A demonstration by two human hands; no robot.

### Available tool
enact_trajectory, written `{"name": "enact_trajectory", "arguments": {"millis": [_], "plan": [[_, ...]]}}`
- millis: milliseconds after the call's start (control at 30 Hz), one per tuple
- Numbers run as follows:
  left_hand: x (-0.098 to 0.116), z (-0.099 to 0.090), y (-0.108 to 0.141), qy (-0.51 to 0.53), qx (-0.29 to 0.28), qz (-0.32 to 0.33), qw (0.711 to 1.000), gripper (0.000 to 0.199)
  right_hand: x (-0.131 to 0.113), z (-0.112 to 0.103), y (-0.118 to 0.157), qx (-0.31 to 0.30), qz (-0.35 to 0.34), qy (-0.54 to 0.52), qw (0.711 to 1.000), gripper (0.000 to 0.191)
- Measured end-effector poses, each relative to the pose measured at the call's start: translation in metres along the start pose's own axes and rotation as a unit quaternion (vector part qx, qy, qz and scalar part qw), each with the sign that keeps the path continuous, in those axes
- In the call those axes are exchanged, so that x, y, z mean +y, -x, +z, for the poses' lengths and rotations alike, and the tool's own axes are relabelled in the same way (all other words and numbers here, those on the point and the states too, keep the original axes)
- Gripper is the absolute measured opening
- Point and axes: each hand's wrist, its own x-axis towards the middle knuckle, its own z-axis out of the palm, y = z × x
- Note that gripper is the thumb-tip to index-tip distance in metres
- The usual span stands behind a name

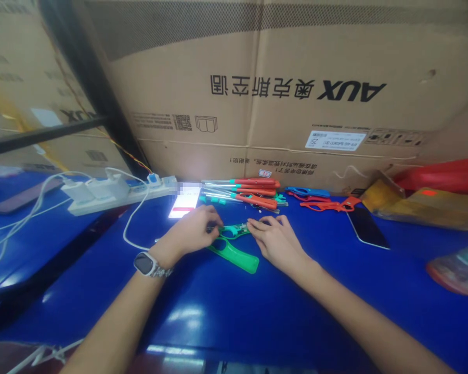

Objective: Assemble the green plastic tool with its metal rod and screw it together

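On the blue table lies a green plastic casing [236, 257], its handle pointing to the lower right. Just above it is a second green piece [230, 231] with small parts in it, between my two hands. My left hand [197, 228], with a watch on the wrist, has its fingers pinched at the left end of this piece; a small dark thing shows by the fingertips. My right hand [275, 239] has its fingertips together at the right end, on something too small to make out.
Behind my hands lie orange-handled lighters [257, 200], a lit phone [185, 200] and a white power strip [120, 197]. Blue and red casings [329, 205], a dark phone [368, 228] and a jar [458, 267] are at the right. A large cardboard box [281, 119] stands behind.
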Motion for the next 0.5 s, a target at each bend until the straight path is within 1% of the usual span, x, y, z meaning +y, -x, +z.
{"name": "enact_trajectory", "arguments": {"millis": [67,100,167,233,300,500], "plan": [[0.01,0.001,-0.001,-0.022,0.03,0.013,0.999,0.021,-0.001,-0.001,0.0,-0.004,0.001,0.003,1.0,0.037],[0.014,0.003,-0.002,-0.028,0.033,0.023,0.999,0.024,-0.001,-0.001,0.0,-0.004,0.002,0.005,1.0,0.037],[0.019,0.009,-0.004,-0.038,0.017,0.043,0.998,0.028,-0.001,-0.001,0.0,-0.004,0.003,0.009,1.0,0.037],[0.021,0.015,-0.005,-0.05,-0.01,0.056,0.997,0.026,-0.001,0.0,0.0,-0.002,0.005,0.011,1.0,0.037],[0.021,0.019,-0.006,-0.058,-0.022,0.055,0.997,0.023,-0.002,0.001,0.001,-0.003,0.007,0.011,1.0,0.037],[0.022,0.02,-0.006,-0.038,-0.01,0.029,0.999,0.016,-0.003,0.0,0.001,-0.003,0.01,0.011,1.0,0.037]]}}
